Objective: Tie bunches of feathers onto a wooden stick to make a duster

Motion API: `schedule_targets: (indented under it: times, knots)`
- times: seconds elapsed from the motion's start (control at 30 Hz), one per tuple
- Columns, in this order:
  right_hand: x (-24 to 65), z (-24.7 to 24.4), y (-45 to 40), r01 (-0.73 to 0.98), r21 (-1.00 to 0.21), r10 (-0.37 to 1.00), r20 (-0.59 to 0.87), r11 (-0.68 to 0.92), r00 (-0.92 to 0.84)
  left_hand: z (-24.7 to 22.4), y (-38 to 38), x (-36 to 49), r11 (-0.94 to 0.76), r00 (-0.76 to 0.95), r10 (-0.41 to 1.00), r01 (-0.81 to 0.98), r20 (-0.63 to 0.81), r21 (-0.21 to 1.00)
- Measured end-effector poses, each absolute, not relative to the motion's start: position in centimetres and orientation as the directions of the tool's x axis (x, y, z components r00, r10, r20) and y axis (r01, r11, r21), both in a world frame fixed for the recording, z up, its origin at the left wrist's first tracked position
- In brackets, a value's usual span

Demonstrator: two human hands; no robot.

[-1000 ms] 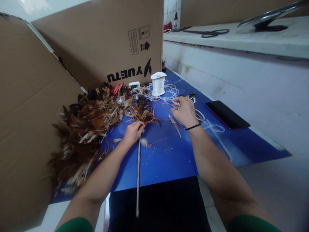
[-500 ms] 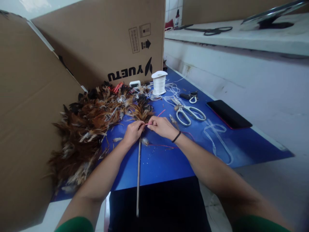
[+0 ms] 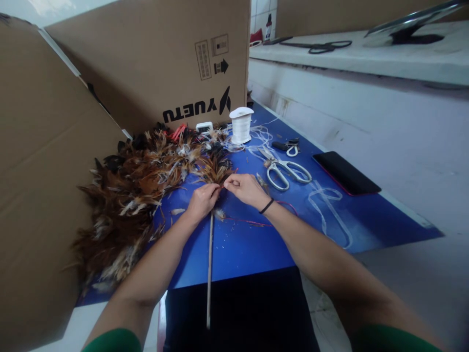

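Note:
Over the blue table (image 3: 242, 249), my left hand (image 3: 203, 200) is closed at the base of a feather bunch (image 3: 214, 168), where a thin stick (image 3: 210, 264) runs down past the table's front edge. My right hand (image 3: 247, 189) is just to the right, thumb and forefinger pinched on the pink string near the left fingertips. Part of the pink string (image 3: 249, 222) lies on the table below my right wrist. The exact spot where the string meets the bunch is hidden by my fingers.
Brown feathers (image 3: 135, 181) are heaped at the left by a cardboard box (image 3: 146, 58). Behind my hands stands a white ribbon spool (image 3: 241, 126). Silver scissors (image 3: 280, 173), black-handled snips (image 3: 287, 145), loose ribbon (image 3: 330, 210) and a black phone (image 3: 346, 172) lie at the right.
My right hand has shifted slightly up and left, its fingers curled more tightly. Less of the pink string shows between and above the hands. My left hand has hardly moved.

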State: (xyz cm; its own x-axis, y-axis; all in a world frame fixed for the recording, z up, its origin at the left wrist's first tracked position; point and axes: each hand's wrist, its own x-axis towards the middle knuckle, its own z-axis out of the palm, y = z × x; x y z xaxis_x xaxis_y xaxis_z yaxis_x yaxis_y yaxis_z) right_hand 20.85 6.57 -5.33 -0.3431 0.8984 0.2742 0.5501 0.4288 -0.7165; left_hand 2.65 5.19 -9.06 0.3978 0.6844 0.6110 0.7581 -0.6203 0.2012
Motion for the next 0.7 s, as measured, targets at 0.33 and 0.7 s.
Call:
schedule_targets:
  times: [0.33,0.7]
  knots:
    - [21.24,-5.18,6.87,0.534,-0.747,0.91,0.239,0.395,-0.339,-8.89,5.13,2.68,-0.622,0.403,0.684,0.758,0.608,0.197]
    - [20.46,-6.11,7.1,0.597,-0.735,0.946,0.209,0.32,-0.249,-9.09,5.21,2.72,-0.632,0.426,0.688,0.749,0.588,0.197]
